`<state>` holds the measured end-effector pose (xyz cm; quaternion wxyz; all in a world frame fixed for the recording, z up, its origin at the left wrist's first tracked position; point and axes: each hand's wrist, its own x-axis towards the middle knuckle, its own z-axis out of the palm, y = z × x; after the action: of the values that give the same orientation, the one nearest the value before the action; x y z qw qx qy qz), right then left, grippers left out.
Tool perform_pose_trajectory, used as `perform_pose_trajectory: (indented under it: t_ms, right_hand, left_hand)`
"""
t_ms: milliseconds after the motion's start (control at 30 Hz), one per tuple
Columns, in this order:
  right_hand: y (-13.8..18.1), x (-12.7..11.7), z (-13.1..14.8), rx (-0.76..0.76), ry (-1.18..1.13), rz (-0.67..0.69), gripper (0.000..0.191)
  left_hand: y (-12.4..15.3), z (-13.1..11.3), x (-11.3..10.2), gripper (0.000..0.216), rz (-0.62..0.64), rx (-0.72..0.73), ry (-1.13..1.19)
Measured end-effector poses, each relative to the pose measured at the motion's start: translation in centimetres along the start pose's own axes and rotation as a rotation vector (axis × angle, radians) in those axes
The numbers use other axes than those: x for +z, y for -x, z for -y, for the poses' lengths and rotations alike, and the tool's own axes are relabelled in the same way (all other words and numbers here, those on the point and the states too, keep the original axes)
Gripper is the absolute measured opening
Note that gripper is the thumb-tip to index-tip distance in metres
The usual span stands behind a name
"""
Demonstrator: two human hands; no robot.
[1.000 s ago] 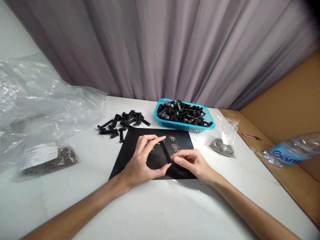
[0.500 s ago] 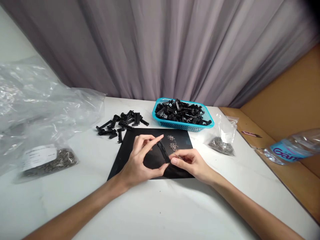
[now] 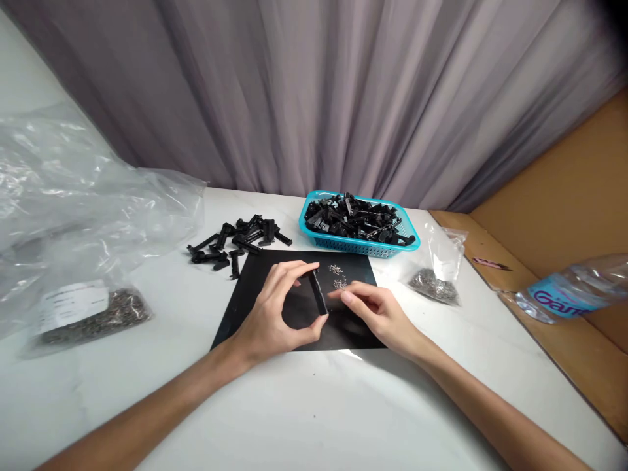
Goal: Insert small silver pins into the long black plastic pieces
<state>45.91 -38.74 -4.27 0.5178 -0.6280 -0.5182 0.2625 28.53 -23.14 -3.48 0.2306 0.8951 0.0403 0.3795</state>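
My left hand (image 3: 272,314) pinches a narrow black plastic part (image 3: 318,291) by its two ends, thumb at the near end and fingertips at the far end. The part tilts above a black mat (image 3: 250,288). To its right, my right hand (image 3: 375,311) is closed, thumb against the index finger; whatever it holds is too small to make out. Its fingertips are apart from the part and close to a small pile of tiny metal pieces (image 3: 339,283). Another little pile (image 3: 335,269) lies just behind.
A blue basket (image 3: 363,248) full of black parts stands at the back. Loose black parts (image 3: 235,245) lie left of it. Bags of metal pieces (image 3: 434,286) rest on both sides, with a large clear plastic bag (image 3: 98,196) at left. A bottle (image 3: 564,294) lies at right.
My right hand has drawn away from the black part, its fingertips shifting toward the metal pieces. My left hand has turned the part slightly, so it looks narrower.
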Motion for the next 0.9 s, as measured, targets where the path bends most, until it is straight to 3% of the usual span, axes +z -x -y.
perform_pose_trajectory:
  t_ms: [200, 367, 533, 700, 900]
  right_hand:
    - [-1.0, -1.2, -3.1, -0.192, 0.427, -0.294, 0.039]
    - [-1.5, -1.9, -4.6, -0.180, 0.528, -0.319, 0.035]
    - [-1.4, -1.9, -4.3, -0.190, 0.517, -0.351, 0.026]
    - [-1.9, -0.7, -2.4, -0.234, 0.556, -0.185, 0.023]
    - [-5.2, 3.0, 0.8, -0.361, 0.780, 0.143, 0.044]
  left_hand:
    - [-0.1, 0.7, -0.1, 0.069, -0.009, -0.118, 0.044]
    - [-0.2, 1.0, -0.2, 0.069, -0.009, -0.167, 0.129]
    - [-1.5, 2.2, -1.7, 0.065, -0.159, -0.211, 0.123]
    - [-2.2, 3.9, -2.5, 0.062, -0.258, -0.233, 0.114]
    - [-2.1, 4.3, -2.6, 0.060, -0.264, -0.219, 0.101]
